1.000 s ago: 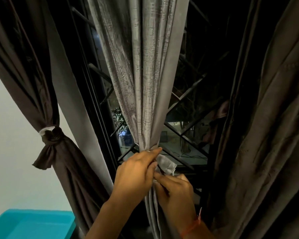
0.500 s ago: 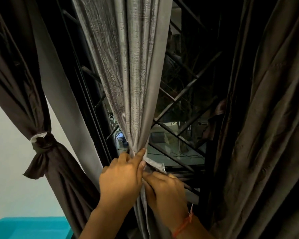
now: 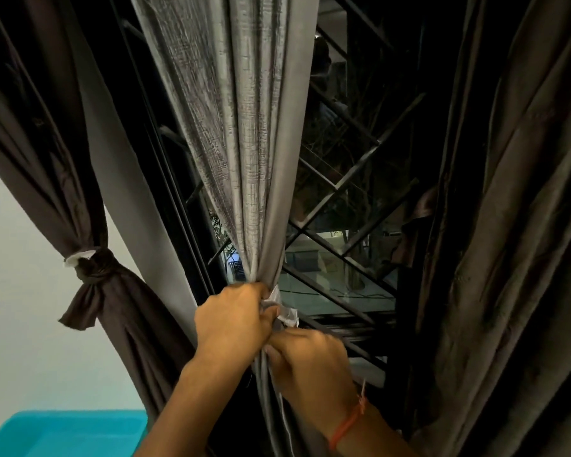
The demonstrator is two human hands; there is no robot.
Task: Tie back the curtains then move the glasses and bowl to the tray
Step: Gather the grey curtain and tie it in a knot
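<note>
Gathering the grey curtain (image 3: 244, 166) into a narrow bunch in front of the window grille (image 3: 350, 192), the person works on it with both hands at its waist. The left hand (image 3: 231, 321) has its fingers curled round the gathered folds and pinches a pale tie strip (image 3: 285, 313) against them; the right hand (image 3: 310, 364), just below and touching the cloth, also has curled fingers and seems to hold the other part of the strip, though its fingertips are partly hidden. I judge that the knot is not finished. The fabric looks soft and light, with a slightly shiny surface, so it may slide out of a loose loop; the best place to hold is exactly this narrow waist, where the folds are pressed together. The strip is thin and limp, so it needs tension from both ends. At the left, a dark brown curtain (image 3: 47, 133) is already tied with a knot (image 3: 94, 263). A turquoise tray (image 3: 63, 433) is at the lower left; the glasses and bowl are not visible.
</note>
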